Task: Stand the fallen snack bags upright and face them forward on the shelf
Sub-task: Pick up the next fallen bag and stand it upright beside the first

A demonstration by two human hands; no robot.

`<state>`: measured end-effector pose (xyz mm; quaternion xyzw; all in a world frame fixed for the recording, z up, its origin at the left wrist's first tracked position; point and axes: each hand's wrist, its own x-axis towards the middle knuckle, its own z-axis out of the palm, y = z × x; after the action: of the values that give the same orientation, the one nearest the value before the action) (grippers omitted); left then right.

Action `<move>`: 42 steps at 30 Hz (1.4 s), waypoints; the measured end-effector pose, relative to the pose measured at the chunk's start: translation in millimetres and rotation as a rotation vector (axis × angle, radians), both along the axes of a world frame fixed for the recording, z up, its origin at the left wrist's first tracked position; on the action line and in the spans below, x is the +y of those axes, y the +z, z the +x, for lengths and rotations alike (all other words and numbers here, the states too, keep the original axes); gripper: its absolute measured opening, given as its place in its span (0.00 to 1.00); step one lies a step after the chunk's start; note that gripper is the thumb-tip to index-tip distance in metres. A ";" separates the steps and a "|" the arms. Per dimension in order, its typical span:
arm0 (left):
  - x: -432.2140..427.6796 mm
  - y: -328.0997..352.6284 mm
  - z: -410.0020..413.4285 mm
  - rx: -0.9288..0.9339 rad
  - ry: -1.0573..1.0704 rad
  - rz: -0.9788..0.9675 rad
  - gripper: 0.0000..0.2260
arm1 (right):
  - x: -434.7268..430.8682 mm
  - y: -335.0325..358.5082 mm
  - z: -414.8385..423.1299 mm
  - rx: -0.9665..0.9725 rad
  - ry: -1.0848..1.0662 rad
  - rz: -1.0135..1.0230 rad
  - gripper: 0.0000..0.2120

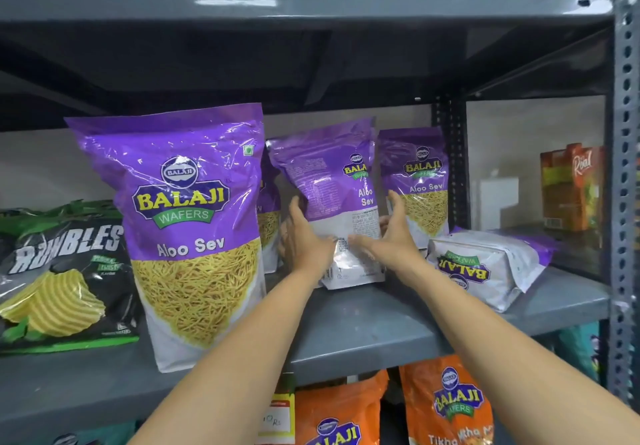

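Both my hands hold one purple Aloo Sev bag (332,185) upright at the middle of the grey shelf (363,327); it is turned so its back and side face me. My left hand (301,237) grips its left edge and my right hand (391,233) its right edge. A big Aloo Sev bag (194,230) stands upright, front forward, at the left. Another upright bag (419,181) stands behind my right hand, and one more (270,216) is partly hidden behind the big bag. A fallen Aloo Sev bag (485,264) lies flat on the right, its logo upside down.
A black and green Rumbles chip bag (62,271) leans at the far left. A juice carton (571,188) stands at the back right, beyond the perforated steel upright (627,202). Orange Balaji bags (446,406) fill the shelf below. Another shelf board (311,5) hangs close overhead.
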<state>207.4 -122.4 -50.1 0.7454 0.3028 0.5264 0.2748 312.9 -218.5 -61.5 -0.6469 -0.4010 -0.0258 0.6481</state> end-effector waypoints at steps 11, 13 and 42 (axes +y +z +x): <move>-51.9 -19.2 2.7 -0.125 0.151 0.160 0.25 | 16.3 9.6 22.6 0.652 0.244 0.315 0.25; -52.2 -19.2 2.5 -0.079 0.112 0.131 0.22 | 17.1 9.4 26.6 0.681 0.235 0.251 0.29; -9.6 -4.5 24.9 -0.223 -0.212 -0.312 0.29 | 11.8 9.3 32.0 0.644 0.279 0.204 0.19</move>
<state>232.3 -132.0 -54.6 0.6585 0.2681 0.5205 0.4728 344.9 -206.7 -52.3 -0.4929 -0.2559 0.2281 0.7997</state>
